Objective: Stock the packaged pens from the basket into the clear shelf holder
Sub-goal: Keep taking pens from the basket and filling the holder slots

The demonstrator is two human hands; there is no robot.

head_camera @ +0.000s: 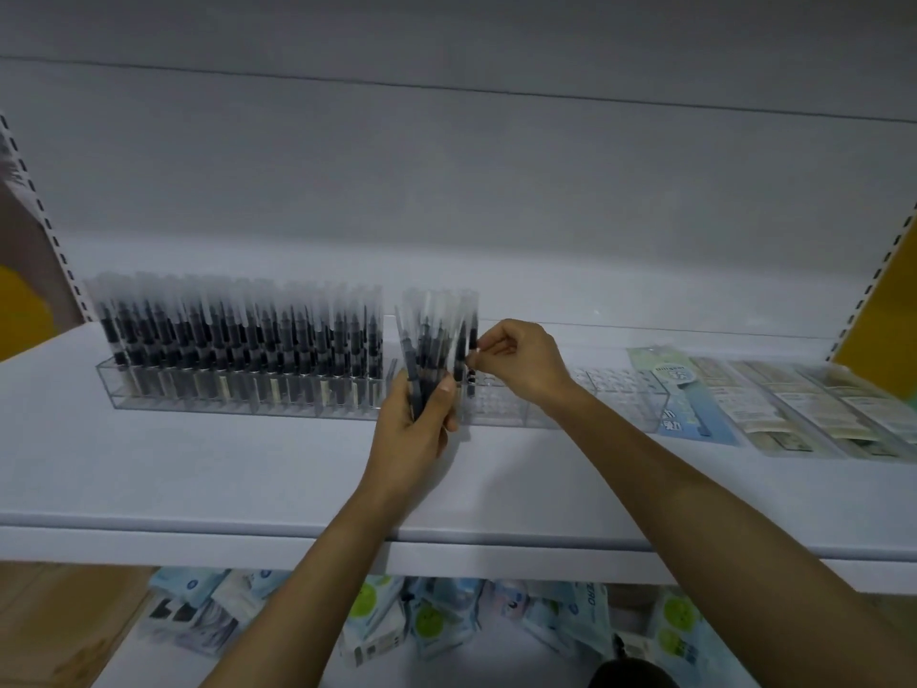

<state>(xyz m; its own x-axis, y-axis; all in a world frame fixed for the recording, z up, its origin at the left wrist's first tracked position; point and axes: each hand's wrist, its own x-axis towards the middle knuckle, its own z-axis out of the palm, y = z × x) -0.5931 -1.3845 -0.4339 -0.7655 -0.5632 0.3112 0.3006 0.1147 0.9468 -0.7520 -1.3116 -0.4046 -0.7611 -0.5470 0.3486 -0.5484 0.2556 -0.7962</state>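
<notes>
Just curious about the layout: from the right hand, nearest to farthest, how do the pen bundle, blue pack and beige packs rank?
1. Pen bundle, just left of the right hand, held by the left hand.
2. Blue pack, lying on the shelf to its right.
3. Beige packs, farther right.

Black pens in clear frosted sleeves, transparent holder, white shelf, yellow side panel

Pkgd pens upright in holder (clear)
</notes>
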